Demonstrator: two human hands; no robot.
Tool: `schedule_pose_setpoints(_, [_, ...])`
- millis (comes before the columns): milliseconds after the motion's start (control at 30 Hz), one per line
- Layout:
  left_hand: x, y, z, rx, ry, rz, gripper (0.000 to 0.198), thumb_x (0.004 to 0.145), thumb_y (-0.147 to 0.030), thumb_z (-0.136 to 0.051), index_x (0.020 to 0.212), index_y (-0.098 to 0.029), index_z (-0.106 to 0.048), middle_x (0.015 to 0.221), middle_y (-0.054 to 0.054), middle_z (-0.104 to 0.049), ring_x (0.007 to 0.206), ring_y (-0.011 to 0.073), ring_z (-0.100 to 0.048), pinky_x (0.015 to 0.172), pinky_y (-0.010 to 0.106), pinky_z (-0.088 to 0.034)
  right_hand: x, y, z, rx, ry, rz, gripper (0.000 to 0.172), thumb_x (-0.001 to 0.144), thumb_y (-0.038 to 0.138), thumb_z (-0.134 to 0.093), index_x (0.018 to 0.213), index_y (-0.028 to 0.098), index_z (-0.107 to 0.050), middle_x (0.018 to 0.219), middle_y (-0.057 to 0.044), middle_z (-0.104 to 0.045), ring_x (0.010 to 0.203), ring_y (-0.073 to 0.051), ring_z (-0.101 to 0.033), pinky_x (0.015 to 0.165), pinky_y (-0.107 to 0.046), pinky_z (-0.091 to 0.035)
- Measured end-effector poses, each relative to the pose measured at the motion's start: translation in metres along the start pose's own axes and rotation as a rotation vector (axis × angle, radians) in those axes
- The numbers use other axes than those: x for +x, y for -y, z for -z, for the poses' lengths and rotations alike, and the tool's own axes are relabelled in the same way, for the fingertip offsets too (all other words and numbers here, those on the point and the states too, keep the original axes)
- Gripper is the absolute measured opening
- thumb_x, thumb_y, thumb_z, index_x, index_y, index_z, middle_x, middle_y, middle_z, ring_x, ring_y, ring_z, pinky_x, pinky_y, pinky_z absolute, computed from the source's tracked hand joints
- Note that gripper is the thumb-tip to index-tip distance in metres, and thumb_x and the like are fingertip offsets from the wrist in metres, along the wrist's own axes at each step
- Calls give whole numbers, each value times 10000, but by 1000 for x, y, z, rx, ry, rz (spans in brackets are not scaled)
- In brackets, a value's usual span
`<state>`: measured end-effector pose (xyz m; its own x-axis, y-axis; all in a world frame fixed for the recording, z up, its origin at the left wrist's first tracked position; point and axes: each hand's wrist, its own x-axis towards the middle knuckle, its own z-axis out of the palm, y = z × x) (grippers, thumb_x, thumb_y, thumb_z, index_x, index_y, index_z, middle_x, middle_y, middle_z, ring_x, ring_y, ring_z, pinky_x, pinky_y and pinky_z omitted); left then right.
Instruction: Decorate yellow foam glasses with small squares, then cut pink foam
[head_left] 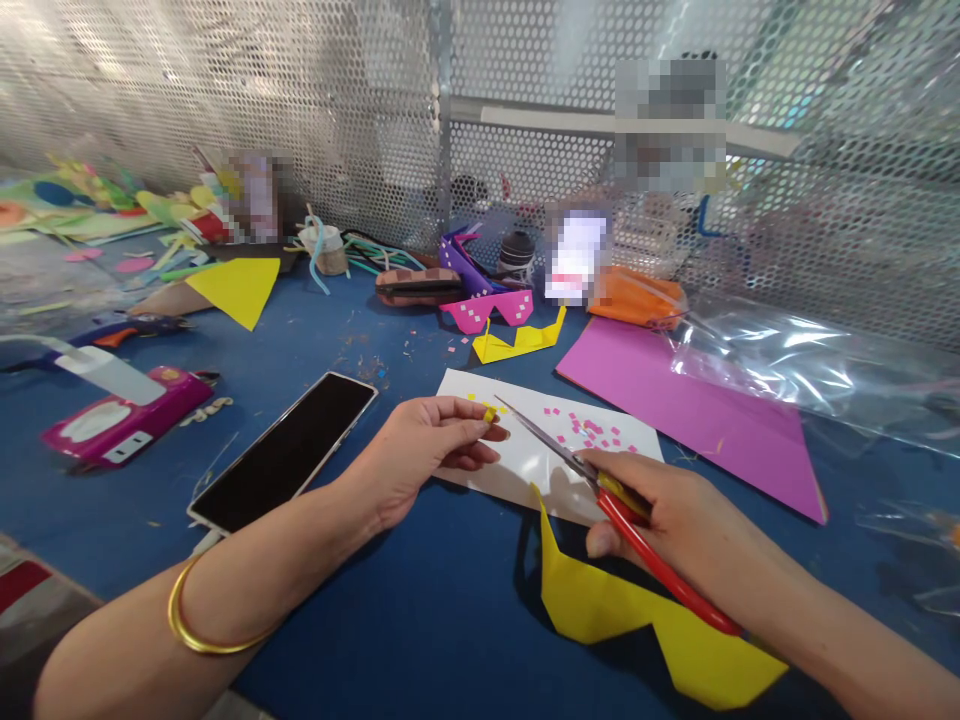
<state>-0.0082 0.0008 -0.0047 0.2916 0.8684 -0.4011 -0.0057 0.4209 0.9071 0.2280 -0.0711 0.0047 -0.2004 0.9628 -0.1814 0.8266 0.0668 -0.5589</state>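
Observation:
Pinched in my left hand (442,435) is a small piece of yellow paper (490,413). My right hand (667,500) grips a pair of scissors (637,545) with red handles, its blades pointing toward the yellow piece. Below both hands lies a white sheet (517,470), with small pink paper squares (592,430) scattered on its right and a few yellow bits near my left fingertips. A yellow paper glasses shape (600,605) rests on the blue table under my right hand. Whether the blades are fully closed is hard to see.
A phone (289,450) lies left of the white sheet. Purple foam sheet (705,420) and clear plastic (810,360) lie right. Finished-looking pink glasses (491,310) and yellow glasses (521,340) sit behind. At far left are a magenta device (131,415) and a glue gun (112,330).

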Motion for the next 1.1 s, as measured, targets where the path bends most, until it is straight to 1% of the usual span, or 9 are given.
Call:
schedule_pose_setpoints(133, [-1,-2,-1,-16,-28,-35,74,828,-186,-682,877,-156,-635,833,28,-780,603,67,-662,616,179,-501,-1,2,0,-58,-18,-15,453,775,495,-711,1167,288,-615,1050,-20,-723,860,-232,-672,633,-294,-496])
schedule_pose_setpoints(267, [0,-3,-1,-34,-51,-45,109,811,-176,-698,845,-164,-595,795,24,-777,591,66,-652,595,175,-479,-1,3,0,-48,0,-30,490,770,553,-696,1168,279,-616,1041,-31,-718,863,-241,-664,660,-312,-496])
schedule_pose_setpoints(367, [0,-2,-1,-42,-62,-57,100,809,-174,-688,848,-162,-596,809,31,-778,593,71,-654,604,187,-479,-1,5,1,-13,38,-35,455,785,533,-684,1159,283,-614,956,-6,-718,834,-222,-658,683,-312,-489])
schedule_pose_setpoints(500, [-1,-3,-2,-36,-61,-59,97,799,-168,-681,842,-162,-595,792,24,-771,578,71,-641,601,193,-468,0,9,2,17,72,-30,390,810,507,-659,1114,266,-621,820,12,-704,768,-203,-648,669,-305,-480])
schedule_pose_setpoints(700, [-4,-5,-2,8,-50,-103,123,781,-200,-698,821,-173,-584,772,8,-758,602,90,-638,660,232,-482,0,14,3,9,83,-15,308,799,463,-678,1026,257,-644,829,4,-693,745,-201,-639,639,-301,-480])
schedule_pose_setpoints(867, [-5,-7,-3,65,-57,-137,123,786,-197,-681,849,-178,-577,719,-8,-738,595,98,-624,635,233,-472,0,12,2,29,90,7,214,821,444,-654,896,245,-630,794,-4,-702,723,-194,-644,625,-295,-479])
schedule_pose_setpoints(933, [-5,-7,-4,77,-54,-136,123,790,-178,-669,868,-175,-574,699,-16,-729,600,97,-625,637,227,-471,0,12,2,68,112,-5,159,837,399,-634,861,243,-617,802,2,-712,713,-179,-657,624,-279,-475])
schedule_pose_setpoints(1033, [-5,-8,-4,86,-46,-147,118,783,-173,-669,866,-172,-585,704,-19,-723,607,96,-626,639,224,-471,0,13,2,127,147,-38,66,842,307,-612,876,251,-612,811,27,-718,709,-156,-679,634,-253,-471])
schedule_pose_setpoints(1100, [-5,-8,-4,84,-44,-149,107,777,-172,-673,853,-167,-598,713,-18,-722,605,93,-622,636,222,-471,-1,14,3,155,171,-58,37,843,254,-595,879,255,-606,824,41,-721,717,-145,-691,641,-239,-472])
